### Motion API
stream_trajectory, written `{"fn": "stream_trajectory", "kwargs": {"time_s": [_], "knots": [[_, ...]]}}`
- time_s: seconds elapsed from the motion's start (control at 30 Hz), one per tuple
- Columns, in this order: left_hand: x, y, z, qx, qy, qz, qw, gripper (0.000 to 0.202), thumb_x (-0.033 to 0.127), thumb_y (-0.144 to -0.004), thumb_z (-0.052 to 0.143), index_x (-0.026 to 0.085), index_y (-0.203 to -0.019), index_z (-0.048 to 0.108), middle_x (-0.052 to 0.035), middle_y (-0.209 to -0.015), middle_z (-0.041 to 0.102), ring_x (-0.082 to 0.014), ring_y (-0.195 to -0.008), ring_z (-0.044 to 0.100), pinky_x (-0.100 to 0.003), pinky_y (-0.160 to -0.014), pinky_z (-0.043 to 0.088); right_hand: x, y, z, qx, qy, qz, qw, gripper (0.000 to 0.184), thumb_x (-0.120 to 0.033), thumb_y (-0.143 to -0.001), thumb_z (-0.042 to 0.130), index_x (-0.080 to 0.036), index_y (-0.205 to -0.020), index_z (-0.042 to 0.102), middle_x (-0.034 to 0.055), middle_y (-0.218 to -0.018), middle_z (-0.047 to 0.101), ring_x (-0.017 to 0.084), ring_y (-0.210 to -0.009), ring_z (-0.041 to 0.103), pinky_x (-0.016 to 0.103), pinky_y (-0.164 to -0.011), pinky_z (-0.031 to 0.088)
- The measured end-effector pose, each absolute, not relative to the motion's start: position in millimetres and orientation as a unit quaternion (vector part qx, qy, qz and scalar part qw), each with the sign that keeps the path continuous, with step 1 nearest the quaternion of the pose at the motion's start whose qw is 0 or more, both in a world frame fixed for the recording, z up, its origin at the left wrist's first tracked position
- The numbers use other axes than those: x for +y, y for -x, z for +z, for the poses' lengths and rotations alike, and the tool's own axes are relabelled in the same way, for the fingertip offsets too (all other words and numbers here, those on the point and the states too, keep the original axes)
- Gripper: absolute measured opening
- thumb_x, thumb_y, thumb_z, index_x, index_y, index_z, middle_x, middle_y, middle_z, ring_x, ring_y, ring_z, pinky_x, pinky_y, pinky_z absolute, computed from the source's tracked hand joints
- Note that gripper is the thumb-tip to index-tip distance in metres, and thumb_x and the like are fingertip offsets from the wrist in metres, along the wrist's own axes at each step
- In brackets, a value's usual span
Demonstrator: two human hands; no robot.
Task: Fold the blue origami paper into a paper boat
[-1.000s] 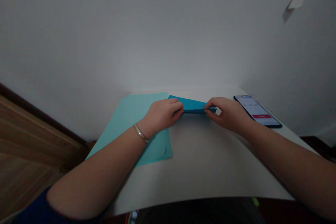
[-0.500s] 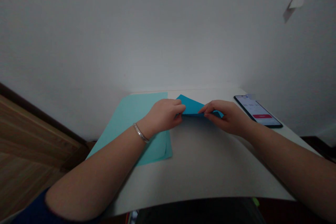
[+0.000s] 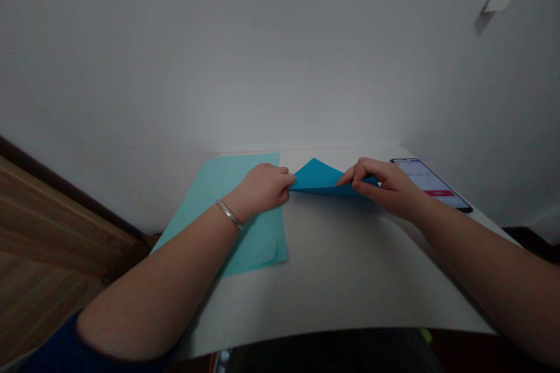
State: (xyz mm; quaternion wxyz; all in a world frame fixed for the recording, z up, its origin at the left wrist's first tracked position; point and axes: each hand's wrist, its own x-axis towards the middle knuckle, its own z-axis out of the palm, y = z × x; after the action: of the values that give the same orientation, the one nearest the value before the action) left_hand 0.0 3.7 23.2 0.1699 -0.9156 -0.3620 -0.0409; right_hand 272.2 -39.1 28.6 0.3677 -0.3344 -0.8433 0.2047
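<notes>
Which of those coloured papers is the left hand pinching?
The deeper blue paper, held at its left corner by the left hand; the right hand touches it too. The paler turquoise sheets lie on the table.

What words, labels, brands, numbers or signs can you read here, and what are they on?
Nothing can be read clearly.
Phone screen: marks too small and blurred to read.
Red button on it: any label is too small to read.
Blue paper and teal sheets: no writing visible.

l hand (image 3: 266,187) pinches blue ppr (image 3: 315,175), r hand (image 3: 388,186) touching
</notes>
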Motion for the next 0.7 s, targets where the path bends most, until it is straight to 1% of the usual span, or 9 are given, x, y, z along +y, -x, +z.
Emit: {"fn": "stream_trajectory", "kwargs": {"time_s": [0.17,0.33,0.43,0.57,0.63,0.7], "knots": [[8,5,21,-0.390,0.904,-0.033,0.175,0.014,0.021,-0.077,0.050,0.019,-0.081,0.062,-0.0053,-0.080,0.064,-0.0196,-0.073,0.060,-0.031,-0.065,0.040,-40,-274,29,-0.832,0.328,0.232,0.383,0.013,-0.023,-0.085,0.053,-0.023,-0.073,0.047,0.0054,-0.095,0.071,0.020,-0.089,0.065,0.037,-0.078,0.047],[10,8,18,-0.399,0.896,-0.020,0.191,0.013,0.021,-0.078,0.050,0.019,-0.083,0.062,-0.0050,-0.082,0.064,-0.0196,-0.074,0.061,-0.030,-0.062,0.039,-40,-276,33,-0.827,0.332,0.233,0.388,0.015,-0.022,-0.083,0.053,-0.023,-0.071,0.046,0.0049,-0.091,0.072,0.021,-0.088,0.066,0.038,-0.078,0.047],[11,9,16,-0.399,0.897,-0.021,0.188,0.013,0.022,-0.077,0.051,0.019,-0.085,0.062,-0.0058,-0.083,0.065,-0.0203,-0.075,0.061,-0.031,-0.063,0.039,-40,-280,36,-0.823,0.343,0.215,0.399,0.015,-0.021,-0.082,0.054,-0.023,-0.070,0.046,0.0046,-0.089,0.072,0.021,-0.084,0.066,0.037,-0.076,0.047],[9,7,18,-0.405,0.898,-0.039,0.169,0.011,0.026,-0.076,0.055,0.019,-0.082,0.061,-0.0066,-0.083,0.066,-0.0217,-0.078,0.062,-0.031,-0.066,0.041,-41,-282,39,-0.811,0.376,0.176,0.412,0.012,-0.021,-0.080,0.054,-0.023,-0.071,0.046,0.0034,-0.089,0.072,0.021,-0.079,0.066,0.036,-0.071,0.047],[7,4,20,-0.438,0.884,-0.067,0.147,0.012,0.027,-0.077,0.055,0.018,-0.083,0.061,-0.0068,-0.081,0.067,-0.0216,-0.076,0.063,-0.030,-0.066,0.041,-43,-280,40,-0.808,0.403,0.142,0.405,0.010,-0.021,-0.077,0.054,-0.024,-0.071,0.048,0.0032,-0.088,0.072,0.022,-0.077,0.065,0.035,-0.068,0.046],[4,0,21,-0.485,0.862,-0.111,0.101,0.016,0.026,-0.079,0.051,0.018,-0.090,0.061,-0.0066,-0.079,0.068,-0.0210,-0.073,0.063,-0.029,-0.063,0.040,-46,-276,41,-0.808,0.424,0.114,0.393,0.008,-0.020,-0.076,0.054,-0.024,-0.071,0.049,0.0030,-0.085,0.072,0.021,-0.074,0.065,0.034,-0.066,0.045]]}}
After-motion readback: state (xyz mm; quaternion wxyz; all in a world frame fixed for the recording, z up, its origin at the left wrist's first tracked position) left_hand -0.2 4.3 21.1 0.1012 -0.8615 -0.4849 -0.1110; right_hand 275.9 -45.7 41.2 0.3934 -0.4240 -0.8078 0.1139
